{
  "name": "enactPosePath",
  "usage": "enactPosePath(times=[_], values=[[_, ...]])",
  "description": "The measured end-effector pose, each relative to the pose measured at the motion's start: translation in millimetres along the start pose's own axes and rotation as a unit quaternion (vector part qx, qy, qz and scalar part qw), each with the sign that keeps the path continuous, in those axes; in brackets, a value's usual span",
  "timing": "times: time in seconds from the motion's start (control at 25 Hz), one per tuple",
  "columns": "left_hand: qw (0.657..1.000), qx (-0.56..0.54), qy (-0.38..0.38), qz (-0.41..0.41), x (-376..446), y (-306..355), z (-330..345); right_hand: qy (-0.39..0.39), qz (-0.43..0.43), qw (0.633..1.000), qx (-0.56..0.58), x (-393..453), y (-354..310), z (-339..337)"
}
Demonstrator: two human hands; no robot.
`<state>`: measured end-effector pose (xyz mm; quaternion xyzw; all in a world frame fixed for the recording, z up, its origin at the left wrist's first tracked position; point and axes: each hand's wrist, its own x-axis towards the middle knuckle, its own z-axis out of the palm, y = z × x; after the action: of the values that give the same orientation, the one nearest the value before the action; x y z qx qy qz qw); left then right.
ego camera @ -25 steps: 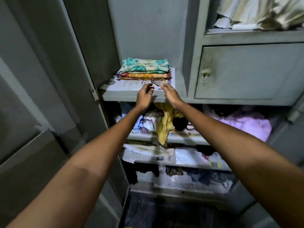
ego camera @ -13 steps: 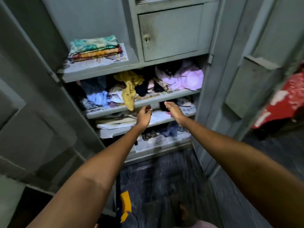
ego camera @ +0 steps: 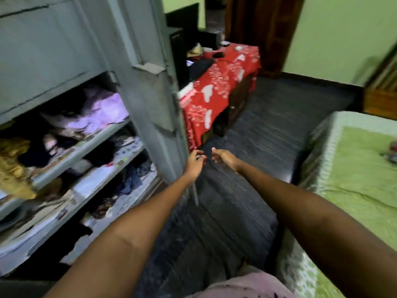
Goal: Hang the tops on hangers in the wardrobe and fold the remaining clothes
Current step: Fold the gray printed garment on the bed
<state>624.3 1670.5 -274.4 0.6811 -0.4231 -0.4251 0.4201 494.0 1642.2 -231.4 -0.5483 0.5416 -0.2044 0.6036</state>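
The grey metal wardrobe (ego camera: 64, 50) stands open at the left, its shelves (ego camera: 90, 145) stuffed with loose clothes: a lilac garment (ego camera: 103, 112) on the upper shelf, a yellow one (ego camera: 12, 162) at the far left, dark pieces lower down. My left hand (ego camera: 194, 162) and my right hand (ego camera: 223, 158) are stretched out side by side over the dark floor, just right of the wardrobe's open door (ego camera: 154, 104). Both hold nothing, with fingers loosely curled. A small bit of clothing (ego camera: 393, 151) lies on the bed at the right edge.
A low table under a red patterned cloth (ego camera: 221, 87) stands behind the wardrobe door with small items on it. A bed with a green cover (ego camera: 354, 179) fills the right side. Dark floor (ego camera: 247, 168) runs between them. A dark wooden door (ego camera: 257, 29) is at the back.
My view has swung right from the wardrobe shelves toward the room and bed. Both hands have left the top shelf with the folded stack and come down, empty, in front of the door.
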Motion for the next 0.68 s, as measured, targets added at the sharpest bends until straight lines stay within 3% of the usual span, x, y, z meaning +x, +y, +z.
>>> enactPosePath(times=[0.36, 0.68], values=[[0.986, 0.062, -0.142, 0.065, 85, 114, 238, 0.204, 0.011, 0.977, 0.053, 19, 50, -253], [0.955, 0.145, -0.251, 0.062, 186, 172, 408, 0.333, 0.059, 0.936, 0.099, 68, 92, -420]])
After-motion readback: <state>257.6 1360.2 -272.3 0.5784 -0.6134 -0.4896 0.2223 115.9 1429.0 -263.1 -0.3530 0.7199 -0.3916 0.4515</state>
